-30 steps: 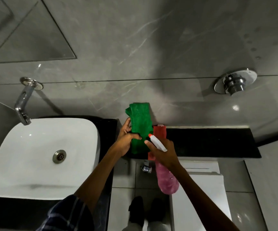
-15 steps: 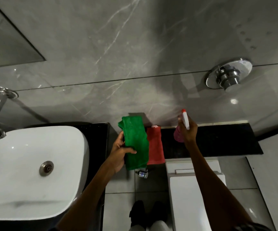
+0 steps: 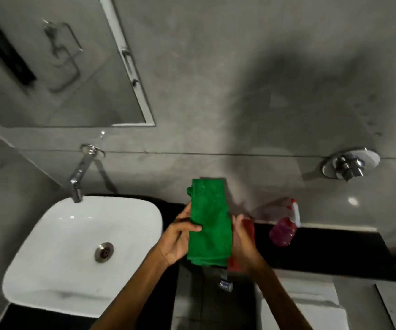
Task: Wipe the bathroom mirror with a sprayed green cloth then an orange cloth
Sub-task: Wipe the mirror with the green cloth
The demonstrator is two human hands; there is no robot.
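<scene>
A folded green cloth (image 3: 210,222) is held upright between both hands in front of the grey wall. My left hand (image 3: 176,236) grips its left edge with the thumb across the front. My right hand (image 3: 242,239) presses against its right edge. Behind the right hand an orange-red cloth (image 3: 249,228) lies on the black ledge, mostly hidden. A pink spray bottle (image 3: 283,231) with a white nozzle stands on the ledge to the right, apart from both hands. The mirror (image 3: 56,67) hangs at the upper left, above the tap.
A white basin (image 3: 61,246) with a chrome tap (image 3: 80,175) sits at the left. A chrome wall valve (image 3: 349,165) is at the right. The black ledge (image 3: 335,253) runs rightward; a white toilet cistern lid (image 3: 306,310) lies below it.
My right hand has set the spray bottle on the ledge and come back to the green cloth. The view has tilted up and left, bringing the mirror into sight.
</scene>
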